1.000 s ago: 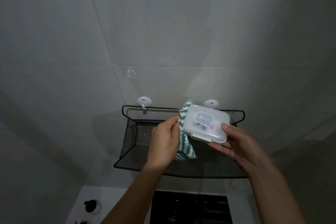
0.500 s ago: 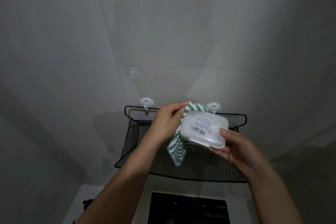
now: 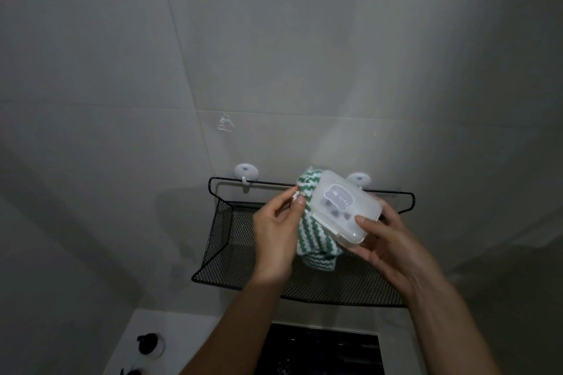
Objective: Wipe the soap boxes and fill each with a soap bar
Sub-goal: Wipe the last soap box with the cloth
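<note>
Translucent soap box (image 3: 345, 210) gripped by right hand (image 3: 385, 245), left hand (image 3: 275, 236) pinching cloth (image 3: 316, 242).

— Where's there room to reach?

— The mesh shelf (image 3: 231, 240) floor lies bare on its left half; the left hand (image 3: 275, 237), cloth (image 3: 313, 240) and soap box (image 3: 344, 210) crowd its middle.

— And behind?

— The rail (image 3: 259, 182) and two wall hooks (image 3: 246, 172) bar the back. Below, a dark bottle (image 3: 149, 344), seemingly, stands on the counter (image 3: 189, 332).
</note>
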The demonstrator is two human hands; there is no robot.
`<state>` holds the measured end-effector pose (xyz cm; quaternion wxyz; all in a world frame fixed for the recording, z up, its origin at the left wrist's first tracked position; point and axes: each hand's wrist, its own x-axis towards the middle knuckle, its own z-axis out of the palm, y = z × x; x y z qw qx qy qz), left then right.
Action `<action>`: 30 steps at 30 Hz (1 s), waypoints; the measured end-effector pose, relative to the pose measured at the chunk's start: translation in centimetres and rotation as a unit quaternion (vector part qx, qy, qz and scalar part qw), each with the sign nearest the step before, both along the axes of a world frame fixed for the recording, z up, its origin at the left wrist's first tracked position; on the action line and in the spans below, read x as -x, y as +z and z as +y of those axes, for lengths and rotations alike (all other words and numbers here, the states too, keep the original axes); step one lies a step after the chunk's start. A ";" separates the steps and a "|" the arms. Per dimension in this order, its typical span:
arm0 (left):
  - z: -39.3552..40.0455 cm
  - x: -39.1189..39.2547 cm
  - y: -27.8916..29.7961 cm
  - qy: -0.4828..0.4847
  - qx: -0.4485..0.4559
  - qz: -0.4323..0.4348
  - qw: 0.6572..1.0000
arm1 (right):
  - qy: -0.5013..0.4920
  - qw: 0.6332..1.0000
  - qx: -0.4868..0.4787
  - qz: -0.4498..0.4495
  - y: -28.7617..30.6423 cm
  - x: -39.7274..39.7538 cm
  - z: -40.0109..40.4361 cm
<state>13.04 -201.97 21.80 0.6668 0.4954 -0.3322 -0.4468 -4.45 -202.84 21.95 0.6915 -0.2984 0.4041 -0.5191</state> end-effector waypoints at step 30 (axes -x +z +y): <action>2.1 0.1 -1.7 -0.002 0.038 -0.166 0.985 | 0.007 0.997 -0.062 0.037 0.4 0.4 -1.0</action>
